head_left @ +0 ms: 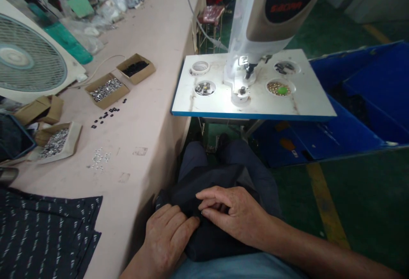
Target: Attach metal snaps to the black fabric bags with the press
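Grips the dark cloth [207,240] in the left hand [171,232]; curls the right hand [234,213] loosely just to its right, cannot tell if around something small. Has cloth bunched beneath both hands across the lap [266,185], without clear long axis.

Matt lap cloth [209,243], shiny metal pieces [107,89], dull cardboard boxes [117,97], smooth machine tabletop [207,104].

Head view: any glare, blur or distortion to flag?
Head view: glare on the white tabletop under the machine, washing out detail there; head view: red lettering smeared; head view: fan looks stretched at the left edge, likely wide-angle distortion; head view: dark cloth by both hands so dark its folds are hard to read.
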`<act>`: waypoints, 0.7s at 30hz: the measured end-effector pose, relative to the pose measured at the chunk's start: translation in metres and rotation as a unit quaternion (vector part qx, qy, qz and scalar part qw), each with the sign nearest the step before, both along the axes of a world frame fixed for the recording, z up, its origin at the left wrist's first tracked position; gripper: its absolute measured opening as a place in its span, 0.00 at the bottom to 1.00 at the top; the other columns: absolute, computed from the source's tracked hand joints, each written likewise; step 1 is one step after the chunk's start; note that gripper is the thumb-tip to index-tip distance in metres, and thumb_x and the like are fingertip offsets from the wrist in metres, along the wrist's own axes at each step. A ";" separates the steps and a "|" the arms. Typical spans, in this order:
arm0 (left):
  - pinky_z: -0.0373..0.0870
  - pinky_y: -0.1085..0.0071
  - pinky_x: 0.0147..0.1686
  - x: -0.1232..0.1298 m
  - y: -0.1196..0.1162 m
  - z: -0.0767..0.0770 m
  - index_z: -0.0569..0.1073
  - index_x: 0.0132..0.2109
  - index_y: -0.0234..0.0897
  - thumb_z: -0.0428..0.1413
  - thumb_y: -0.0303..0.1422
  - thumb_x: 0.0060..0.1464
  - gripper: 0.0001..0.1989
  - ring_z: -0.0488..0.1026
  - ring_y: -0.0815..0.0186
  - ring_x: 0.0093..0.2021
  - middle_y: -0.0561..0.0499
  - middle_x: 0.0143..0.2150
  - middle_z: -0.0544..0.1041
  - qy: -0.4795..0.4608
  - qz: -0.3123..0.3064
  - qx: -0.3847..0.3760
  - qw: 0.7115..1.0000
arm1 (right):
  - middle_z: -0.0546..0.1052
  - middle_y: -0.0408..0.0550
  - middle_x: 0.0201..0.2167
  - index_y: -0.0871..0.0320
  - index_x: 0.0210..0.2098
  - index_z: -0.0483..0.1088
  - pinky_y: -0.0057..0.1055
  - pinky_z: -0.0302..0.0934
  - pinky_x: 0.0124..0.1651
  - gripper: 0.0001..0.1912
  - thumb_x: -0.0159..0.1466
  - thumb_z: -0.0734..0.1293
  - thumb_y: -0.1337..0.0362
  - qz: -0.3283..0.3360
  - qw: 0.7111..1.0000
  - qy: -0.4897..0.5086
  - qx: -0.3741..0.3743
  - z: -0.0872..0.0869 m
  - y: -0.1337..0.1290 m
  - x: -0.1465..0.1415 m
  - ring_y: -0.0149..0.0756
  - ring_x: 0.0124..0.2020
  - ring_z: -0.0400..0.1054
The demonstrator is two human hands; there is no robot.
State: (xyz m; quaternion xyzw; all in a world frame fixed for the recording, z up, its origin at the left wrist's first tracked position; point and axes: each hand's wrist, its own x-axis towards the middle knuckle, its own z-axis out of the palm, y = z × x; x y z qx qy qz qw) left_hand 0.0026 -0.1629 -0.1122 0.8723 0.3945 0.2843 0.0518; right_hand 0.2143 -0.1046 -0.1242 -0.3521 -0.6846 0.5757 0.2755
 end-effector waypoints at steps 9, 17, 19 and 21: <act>0.60 0.67 0.30 -0.001 -0.001 -0.007 0.73 0.44 0.30 0.48 0.19 0.59 0.11 0.68 0.64 0.30 0.47 0.29 0.74 -0.025 0.001 -0.019 1.000 | 0.84 0.45 0.41 0.58 0.52 0.76 0.23 0.69 0.43 0.18 0.63 0.66 0.73 0.041 0.990 -0.049 0.126 0.000 0.001 0.001 0.31 0.39 0.80; 0.56 0.68 0.28 0.001 -0.002 -0.011 0.71 0.42 0.36 0.50 0.19 0.53 0.12 0.66 0.66 0.27 0.52 0.28 0.72 -0.053 0.036 -0.099 0.993 | 0.83 0.45 0.43 0.54 0.52 0.75 0.28 0.65 0.45 0.18 0.66 0.61 0.71 0.121 0.977 -0.110 0.141 0.016 0.006 0.008 0.35 0.41 0.78; 0.58 0.69 0.28 0.002 -0.001 -0.010 0.71 0.41 0.37 0.51 0.20 0.51 0.11 0.69 0.67 0.27 0.53 0.28 0.73 -0.067 0.047 -0.134 0.988 | 0.83 0.45 0.41 0.55 0.52 0.75 0.29 0.65 0.45 0.16 0.65 0.66 0.65 0.117 0.977 -0.123 0.125 0.021 0.007 0.011 0.37 0.40 0.77; 0.60 0.72 0.28 0.004 0.000 -0.009 0.71 0.39 0.38 0.51 0.20 0.48 0.12 0.70 0.68 0.26 0.55 0.28 0.74 -0.091 0.067 -0.178 0.977 | 0.82 0.47 0.43 0.55 0.55 0.73 0.33 0.64 0.49 0.25 0.60 0.72 0.54 0.120 0.978 -0.133 0.110 0.026 0.007 0.013 0.42 0.43 0.77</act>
